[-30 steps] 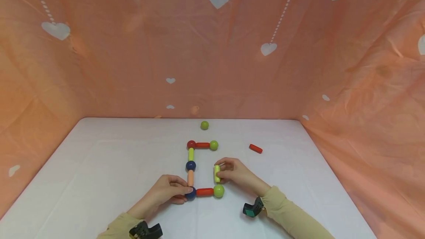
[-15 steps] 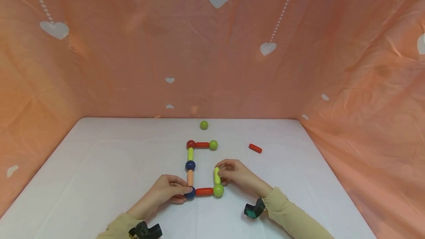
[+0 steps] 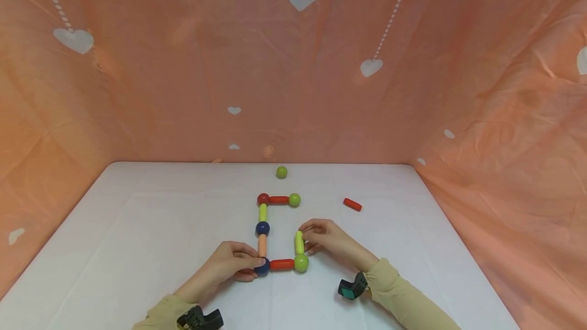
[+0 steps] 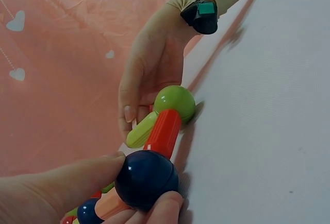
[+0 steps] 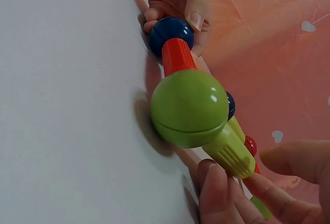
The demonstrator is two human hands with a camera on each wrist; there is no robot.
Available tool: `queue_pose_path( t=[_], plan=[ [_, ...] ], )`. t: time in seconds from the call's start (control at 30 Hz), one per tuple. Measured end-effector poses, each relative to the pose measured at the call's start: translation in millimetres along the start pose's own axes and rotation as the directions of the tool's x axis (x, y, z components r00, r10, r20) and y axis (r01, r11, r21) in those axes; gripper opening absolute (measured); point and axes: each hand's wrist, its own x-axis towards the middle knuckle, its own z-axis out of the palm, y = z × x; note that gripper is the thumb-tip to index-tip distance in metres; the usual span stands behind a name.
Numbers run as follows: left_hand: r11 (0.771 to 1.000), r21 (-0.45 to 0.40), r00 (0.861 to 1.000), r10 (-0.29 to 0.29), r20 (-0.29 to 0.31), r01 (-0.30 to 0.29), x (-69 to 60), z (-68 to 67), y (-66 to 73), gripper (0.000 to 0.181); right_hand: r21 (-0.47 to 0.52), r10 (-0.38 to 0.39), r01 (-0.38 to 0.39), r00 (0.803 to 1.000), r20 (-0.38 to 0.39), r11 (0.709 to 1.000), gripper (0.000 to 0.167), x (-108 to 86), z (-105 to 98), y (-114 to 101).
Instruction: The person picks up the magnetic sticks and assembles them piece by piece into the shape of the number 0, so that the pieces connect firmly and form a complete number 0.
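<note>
In the head view, my left hand [image 3: 236, 260] grips the dark blue ball [image 3: 262, 267] at the near left corner of a magnetic ball-and-stick figure. Its thumb and fingers pinch that ball in the left wrist view. A red stick [image 3: 282, 265] joins it to a green ball [image 3: 301, 263]. From this green ball a yellow-green stick [image 5: 232, 154] points away. My right hand [image 3: 323, 237] is loosely around that stick's far end; the right wrist view shows the thumb slightly apart from it, fingers close beneath.
The figure's left side runs through a peach stick [image 3: 262, 245], another blue ball [image 3: 262, 228] and a yellow-green stick to a red ball [image 3: 263, 199], then right to a green ball [image 3: 294, 199]. A loose green ball [image 3: 282, 172] and red stick [image 3: 352, 204] lie on the white table [image 3: 160, 208].
My right hand has moved slightly toward me, bringing the yellow-green stick against the near green ball, and its thumb has drawn off the stick. My left hand has stayed in place.
</note>
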Motion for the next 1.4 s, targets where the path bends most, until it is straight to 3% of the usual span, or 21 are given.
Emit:
queue_pose_path(
  t=[0.47,0.7,0.93,1.13,1.4],
  plan=[
    [1.0,-0.003,1.0,0.002,-0.004,-0.002,0.4,-1.2,-2.3,0.041,-0.003,-0.007,0.007,1.0,-0.006,1.0,0.032,7.0,-9,-2],
    [1.0,0.009,1.0,-0.004,-0.009,0.004,1.8,-1.6,-4.4,0.041,-0.092,-0.033,0.029,0.999,-0.04,0.995,0.034,21.5,-27,-20],
    [1.0,0.008,1.0,0.015,0.003,-0.015,3.0,-2.4,-5.0,0.041,-0.163,-0.122,0.101,0.985,-0.123,0.981,0.036,62.1,-57,-59],
    [1.0,0.003,1.0,0.007,-0.001,-0.007,2.2,-1.9,-4.8,0.043,-0.217,-0.217,0.181,0.964,-0.156,0.959,0.035,109.3,-66,-75],
    [1.0,0.003,1.0,0.021,0.004,-0.021,2.3,-3.3,-6.1,0.042,-0.244,-0.148,0.101,0.972,-0.183,0.964,0.039,152.3,-59,-78]
  ],
)
